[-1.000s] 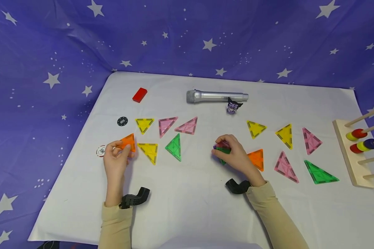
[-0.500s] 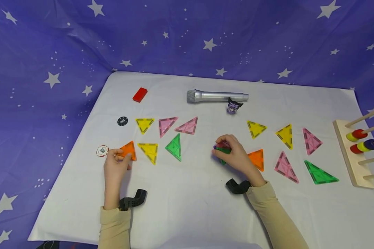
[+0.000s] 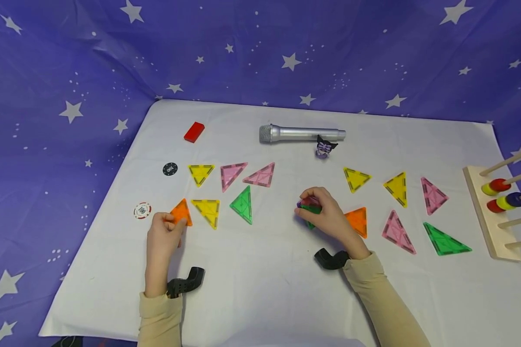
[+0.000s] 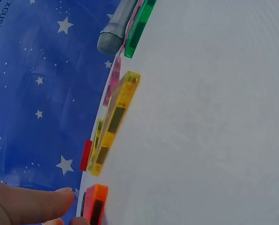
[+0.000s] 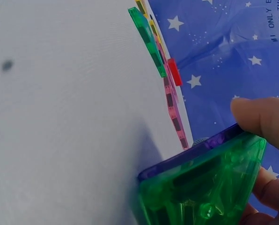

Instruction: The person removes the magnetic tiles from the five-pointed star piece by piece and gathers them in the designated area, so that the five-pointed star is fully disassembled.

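My left hand (image 3: 164, 236) pinches the left side of an orange triangular magnetic tile (image 3: 181, 211), which lies low at the table left of a yellow triangle (image 3: 208, 211). In the left wrist view the thumb (image 4: 46, 204) is beside the orange tile (image 4: 98, 199). My right hand (image 3: 325, 217) grips a small stack of magnetic tiles, green and purple edges showing, held tilted. The right wrist view shows the green tile (image 5: 200, 187) against the purple one (image 5: 195, 151), thumb on the upper edge. Part of the stack is hidden by the fingers.
Yellow, pink and green triangles lie flat, including a green one (image 3: 243, 206) and an orange one (image 3: 358, 221) by the right wrist. Behind are a silver microphone (image 3: 304, 134), a small figurine (image 3: 324, 148) and a red block (image 3: 194, 132). Poker chips (image 3: 142, 210) sit left; a wooden peg stand (image 3: 492, 217) right.
My left hand has lowered the orange tile and brought it toward me, uncovering the white poker chip. The right hand with its stack has stayed in place.
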Demonstrator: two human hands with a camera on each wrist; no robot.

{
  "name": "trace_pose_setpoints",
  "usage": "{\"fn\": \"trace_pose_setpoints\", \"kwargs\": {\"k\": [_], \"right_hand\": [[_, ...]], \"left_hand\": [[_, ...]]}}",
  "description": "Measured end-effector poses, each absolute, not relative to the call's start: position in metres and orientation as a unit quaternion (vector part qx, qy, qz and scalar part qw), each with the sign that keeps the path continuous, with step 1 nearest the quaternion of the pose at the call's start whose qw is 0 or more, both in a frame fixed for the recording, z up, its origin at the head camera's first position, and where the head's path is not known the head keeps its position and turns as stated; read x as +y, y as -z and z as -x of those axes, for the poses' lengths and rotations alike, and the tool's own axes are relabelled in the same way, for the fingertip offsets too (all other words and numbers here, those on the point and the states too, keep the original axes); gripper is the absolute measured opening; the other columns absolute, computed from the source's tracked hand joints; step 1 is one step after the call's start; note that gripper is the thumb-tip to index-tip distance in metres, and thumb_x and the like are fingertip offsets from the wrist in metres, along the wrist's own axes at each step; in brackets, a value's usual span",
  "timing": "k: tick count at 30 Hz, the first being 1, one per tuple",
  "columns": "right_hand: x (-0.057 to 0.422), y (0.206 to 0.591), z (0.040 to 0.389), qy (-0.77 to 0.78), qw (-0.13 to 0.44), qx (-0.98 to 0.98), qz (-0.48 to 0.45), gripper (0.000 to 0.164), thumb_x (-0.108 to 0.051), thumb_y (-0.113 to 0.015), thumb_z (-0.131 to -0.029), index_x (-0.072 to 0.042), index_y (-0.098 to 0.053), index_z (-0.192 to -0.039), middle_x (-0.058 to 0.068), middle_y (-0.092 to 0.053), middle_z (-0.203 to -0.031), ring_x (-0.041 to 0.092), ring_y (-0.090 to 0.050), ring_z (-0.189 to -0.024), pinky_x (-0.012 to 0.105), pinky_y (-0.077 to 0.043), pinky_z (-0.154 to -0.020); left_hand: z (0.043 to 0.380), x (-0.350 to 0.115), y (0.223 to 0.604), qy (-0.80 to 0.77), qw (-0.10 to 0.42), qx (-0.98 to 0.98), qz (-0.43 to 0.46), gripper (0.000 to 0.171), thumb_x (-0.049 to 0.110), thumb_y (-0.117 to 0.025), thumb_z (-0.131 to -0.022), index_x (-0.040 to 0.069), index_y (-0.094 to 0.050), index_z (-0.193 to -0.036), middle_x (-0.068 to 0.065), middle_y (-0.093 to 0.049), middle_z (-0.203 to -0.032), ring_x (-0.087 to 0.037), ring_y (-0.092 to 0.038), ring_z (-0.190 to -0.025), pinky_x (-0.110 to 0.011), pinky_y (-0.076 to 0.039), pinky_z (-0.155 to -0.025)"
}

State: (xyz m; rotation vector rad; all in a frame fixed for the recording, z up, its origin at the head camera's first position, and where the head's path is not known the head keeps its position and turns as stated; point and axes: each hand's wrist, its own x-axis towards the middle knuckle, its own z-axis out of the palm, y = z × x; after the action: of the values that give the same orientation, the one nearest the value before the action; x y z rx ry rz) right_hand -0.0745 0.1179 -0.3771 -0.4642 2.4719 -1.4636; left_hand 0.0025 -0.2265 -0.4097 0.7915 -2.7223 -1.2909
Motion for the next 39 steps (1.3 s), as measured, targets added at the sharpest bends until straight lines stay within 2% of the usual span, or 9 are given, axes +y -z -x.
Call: {"fn": "trace_pose_setpoints", "kwargs": {"k": [5, 7, 12, 16, 19, 23, 30, 36, 39], "right_hand": [[0.123, 0.378, 0.076, 0.493, 0.134, 0.841, 0.177, 0.033, -0.008, -0.068, -0.08, 0.004, -0.053, -0.107, 0.017, -0.047, -0.109, 0.03, -0.046, -0.096, 0.044, -0.038, -0.088], [0.126, 0.378, 0.077, 0.494, 0.144, 0.837, 0.187, 0.035, -0.006, -0.068, -0.08, 0.005, -0.052, -0.109, 0.017, -0.047, -0.111, 0.029, -0.046, -0.097, 0.044, -0.037, -0.088], [0.13, 0.378, 0.079, 0.503, 0.159, 0.825, 0.204, 0.036, -0.003, -0.067, -0.08, 0.006, -0.051, -0.111, 0.019, -0.046, -0.113, 0.032, -0.045, -0.101, 0.046, -0.035, -0.091], [0.131, 0.38, 0.082, 0.515, 0.16, 0.816, 0.21, 0.037, -0.001, -0.068, -0.078, 0.008, -0.051, -0.111, 0.02, -0.048, -0.111, 0.034, -0.045, -0.102, 0.047, -0.034, -0.092], [0.132, 0.382, 0.083, 0.525, 0.167, 0.807, 0.212, 0.037, -0.001, -0.068, -0.078, 0.007, -0.051, -0.111, 0.019, -0.048, -0.11, 0.034, -0.046, -0.102, 0.047, -0.034, -0.09], [0.132, 0.384, 0.083, 0.536, 0.178, 0.798, 0.211, 0.035, -0.001, -0.067, -0.079, 0.004, -0.052, -0.11, 0.018, -0.047, -0.111, 0.036, -0.045, -0.102, 0.047, -0.034, -0.089], [0.132, 0.383, 0.082, 0.538, 0.177, 0.798, 0.207, 0.033, 0.0, -0.067, -0.078, 0.003, -0.053, -0.108, 0.018, -0.047, -0.109, 0.037, -0.044, -0.102, 0.049, -0.033, -0.09], [0.133, 0.388, 0.083, 0.533, 0.168, 0.801, 0.217, 0.033, 0.0, -0.067, -0.078, 0.003, -0.053, -0.108, 0.018, -0.047, -0.11, 0.036, -0.045, -0.102, 0.049, -0.034, -0.089], [0.136, 0.401, 0.086, 0.531, 0.164, 0.803, 0.216, 0.034, -0.002, -0.068, -0.078, -0.001, -0.053, -0.108, 0.016, -0.047, -0.112, 0.033, -0.044, -0.104, 0.048, -0.033, -0.09]], "left_hand": [[0.006, -0.21, 0.401, 0.429, 0.046, -0.881, -0.195, 0.026, 0.012, -0.059, -0.087, -0.001, -0.044, -0.103, -0.011, -0.058, -0.068, -0.013, -0.048, -0.043, -0.024, -0.037, -0.042], [0.012, -0.196, 0.396, 0.449, 0.04, -0.88, -0.149, 0.026, 0.012, -0.06, -0.087, 0.0, -0.046, -0.104, -0.013, -0.061, -0.075, -0.015, -0.052, -0.048, -0.024, -0.04, -0.043], [0.031, -0.148, 0.389, 0.496, -0.018, -0.868, 0.002, 0.028, 0.014, -0.061, -0.087, 0.004, -0.051, -0.111, -0.009, -0.062, -0.086, -0.016, -0.055, -0.056, -0.027, -0.044, -0.047], [0.048, -0.108, 0.396, 0.506, -0.072, -0.851, 0.122, 0.032, 0.015, -0.059, -0.089, 0.009, -0.051, -0.12, -0.006, -0.062, -0.092, -0.012, -0.051, -0.049, -0.027, -0.044, -0.047], [0.059, -0.083, 0.403, 0.511, -0.104, -0.835, 0.173, 0.03, 0.017, -0.056, -0.09, 0.01, -0.052, -0.12, -0.006, -0.061, -0.098, -0.009, -0.049, -0.046, -0.025, -0.043, -0.046], [0.069, -0.062, 0.41, 0.515, -0.098, -0.832, 0.182, 0.02, 0.017, -0.057, -0.09, 0.011, -0.059, -0.11, -0.006, -0.063, -0.097, -0.009, -0.05, -0.047, -0.023, -0.042, -0.045], [0.075, -0.053, 0.418, 0.556, -0.071, -0.812, 0.164, 0.013, 0.014, -0.06, -0.088, 0.009, -0.064, -0.099, -0.006, -0.064, -0.088, -0.017, -0.058, -0.051, -0.024, -0.044, -0.045], [0.076, -0.052, 0.42, 0.558, -0.065, -0.81, 0.169, 0.013, 0.012, -0.057, -0.087, 0.009, -0.063, -0.098, -0.005, -0.066, -0.086, -0.011, -0.055, -0.047, -0.024, -0.043, -0.043], [0.076, -0.05, 0.421, 0.538, -0.056, -0.824, 0.165, 0.013, 0.011, -0.055, -0.086, 0.009, -0.063, -0.097, -0.005, -0.067, -0.084, -0.007, -0.053, -0.047, -0.022, -0.042, -0.044]]}}
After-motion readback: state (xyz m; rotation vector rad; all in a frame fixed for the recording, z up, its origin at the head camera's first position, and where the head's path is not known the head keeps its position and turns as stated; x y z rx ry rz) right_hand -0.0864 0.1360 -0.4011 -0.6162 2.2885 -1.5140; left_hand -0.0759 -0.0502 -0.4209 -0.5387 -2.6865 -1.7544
